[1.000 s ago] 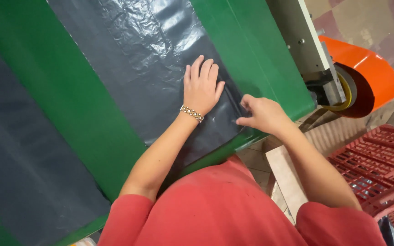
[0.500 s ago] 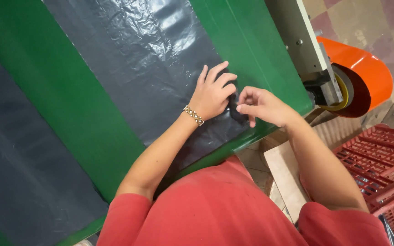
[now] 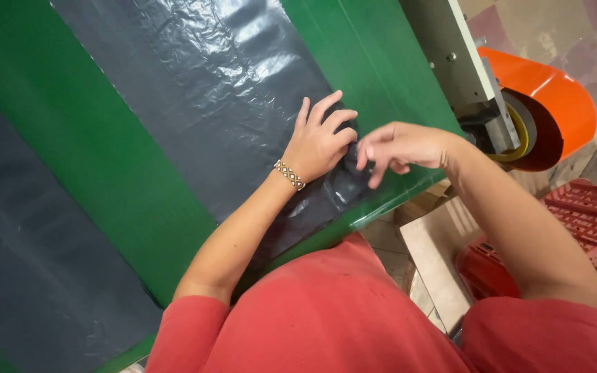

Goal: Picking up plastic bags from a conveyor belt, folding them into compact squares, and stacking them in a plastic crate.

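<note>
A dark grey plastic sheet (image 3: pixel 209 103) lies flat along the green table (image 3: pixel 105 159). My left hand (image 3: pixel 318 141), with a beaded bracelet at the wrist, rests on the sheet near its front right corner, fingers curled over the sheet's edge. My right hand (image 3: pixel 399 148) is just right of it, with thumb and fingers pinching at that same corner of the sheet. Where the two hands meet, the plastic is bunched up and partly hidden by them.
A second dark sheet (image 3: pixel 29 276) covers the table at the left. A grey machine housing (image 3: pixel 450 48) with an orange guard (image 3: pixel 554 97) stands at the table's right end. Red plastic crates (image 3: pixel 589 221) sit on the floor at the right.
My left hand has gone from lying flat with fingers spread to curling at the sheet's edge. My right hand has lifted slightly and moved in to pinch the corner.
</note>
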